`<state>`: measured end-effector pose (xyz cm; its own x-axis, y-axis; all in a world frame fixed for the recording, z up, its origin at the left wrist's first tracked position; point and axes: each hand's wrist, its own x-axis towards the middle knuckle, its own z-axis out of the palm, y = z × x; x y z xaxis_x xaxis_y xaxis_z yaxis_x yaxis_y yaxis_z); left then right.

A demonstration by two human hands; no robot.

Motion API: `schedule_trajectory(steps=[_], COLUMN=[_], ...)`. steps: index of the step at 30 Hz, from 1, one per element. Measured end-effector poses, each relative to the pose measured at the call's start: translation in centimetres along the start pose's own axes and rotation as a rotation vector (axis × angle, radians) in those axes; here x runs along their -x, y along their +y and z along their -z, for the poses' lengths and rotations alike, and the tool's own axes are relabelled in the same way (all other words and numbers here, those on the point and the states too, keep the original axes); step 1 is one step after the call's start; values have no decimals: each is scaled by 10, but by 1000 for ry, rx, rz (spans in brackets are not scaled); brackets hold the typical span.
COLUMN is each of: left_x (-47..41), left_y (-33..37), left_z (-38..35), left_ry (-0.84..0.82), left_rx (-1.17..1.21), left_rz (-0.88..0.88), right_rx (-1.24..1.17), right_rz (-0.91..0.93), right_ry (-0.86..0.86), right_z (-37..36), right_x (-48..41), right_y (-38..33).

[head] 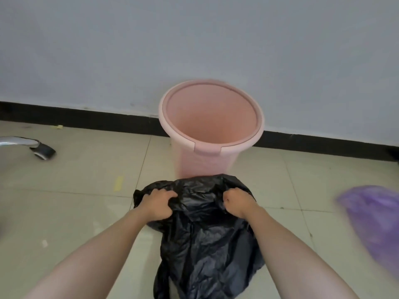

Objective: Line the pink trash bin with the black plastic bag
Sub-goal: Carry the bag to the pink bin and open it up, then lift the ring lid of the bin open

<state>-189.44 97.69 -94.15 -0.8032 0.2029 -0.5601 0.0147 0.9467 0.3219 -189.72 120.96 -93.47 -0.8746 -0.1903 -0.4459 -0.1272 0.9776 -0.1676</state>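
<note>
Pale tiled floor (pixel 86 169) against a grey wall (pixel 194 39) with a black skirting strip (pixel 86 117): you hold the bag just short of the bin.

At far left a chrome chair leg with its black caster (pixel 44 152) rests on the tiles, well apart from you. Your left hand (pixel 158 203) is clenched on the black plastic bag (pixel 207 240), bunching its upper edge; the bag hangs crumpled between your forearms. Beyond it the pink trash bin (pixel 207 165) stands upright against the wall, unlined, its mouth open. Your right hand (pixel 237 202) is fisted on the bag's other side. At far right lies a blurred purple bag (pixel 373 216).
</note>
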Motion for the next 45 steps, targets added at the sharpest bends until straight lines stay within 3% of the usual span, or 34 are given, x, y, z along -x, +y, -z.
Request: schedule_trajectory(steps=[4,8,11,13,16,20,27,33,45], left_x=[3,11,17,20,21,21,28,32,39], left_y=[13,39,59,69,78,79,68,62,51], left_z=[16,46,71,81,86,84,83,84,81], left_ry=[282,484,494,427,374,371,349,293,317], left_rx=[299,800,1324,1538,1717,1727,1630,1555,1556], left_rz=[30,6,16,-7,-27,-54,-39,-104,-82], right_rx=[-1,-49,-184,-157,-24,179,-19,-193,-208], right_rz=[-58,-111,-80,-11,133,287,301,283,297], right_ry=[225,782,1215,1301,1130,854,593,519,376], right_z=[14,35,62,76,83,83,100,107,147], right_x=[4,10,10,12,15,8,16,22,45], right_y=[-5,0,1,-6,-25,-40,-49,-52,-69])
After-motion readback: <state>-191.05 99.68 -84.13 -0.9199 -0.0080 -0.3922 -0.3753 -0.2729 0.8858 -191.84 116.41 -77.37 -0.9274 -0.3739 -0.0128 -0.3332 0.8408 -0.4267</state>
